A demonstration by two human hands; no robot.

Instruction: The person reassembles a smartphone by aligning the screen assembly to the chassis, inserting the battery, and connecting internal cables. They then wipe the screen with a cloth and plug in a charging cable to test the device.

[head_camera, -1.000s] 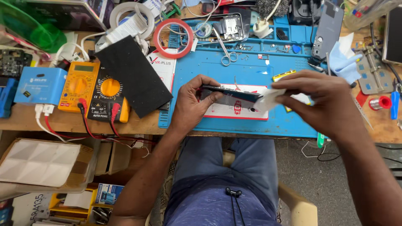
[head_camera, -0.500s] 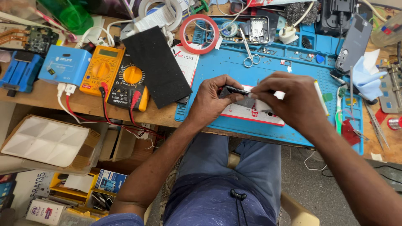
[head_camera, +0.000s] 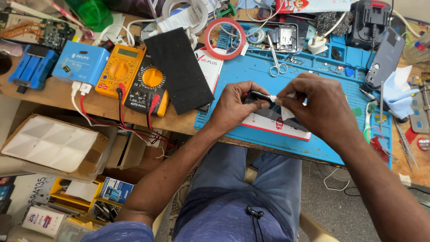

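A cluttered wooden workbench (head_camera: 58, 96) carries a blue work mat (head_camera: 251, 76) along its front edge, and the seated person's blue-trousered lap shows below that edge. Toward the bench's left end sit a yellow multimeter (head_camera: 120, 71), a second black-and-orange multimeter (head_camera: 150, 89) and a blue box (head_camera: 80, 65); a black rectangular pad (head_camera: 178, 69) lies slantwise at the mat's left edge, a red tape ring (head_camera: 224, 38) at its back edge, small scissors (head_camera: 275, 60) beyond the hands, and a grey phone back (head_camera: 385, 56) near the mat's right back corner. Over the mat's front middle, the left hand (head_camera: 235, 107) pinches the left end of a thin dark phone (head_camera: 262, 97), held edge-on. The right hand (head_camera: 324, 107) pinches a small white wipe (head_camera: 284, 101) against it. Most of the phone is hidden behind the right hand, so its far end cannot be made out. Its long axis runs left to right, roughly along the mat's front edge, just above a white card with a red border (head_camera: 273, 125).
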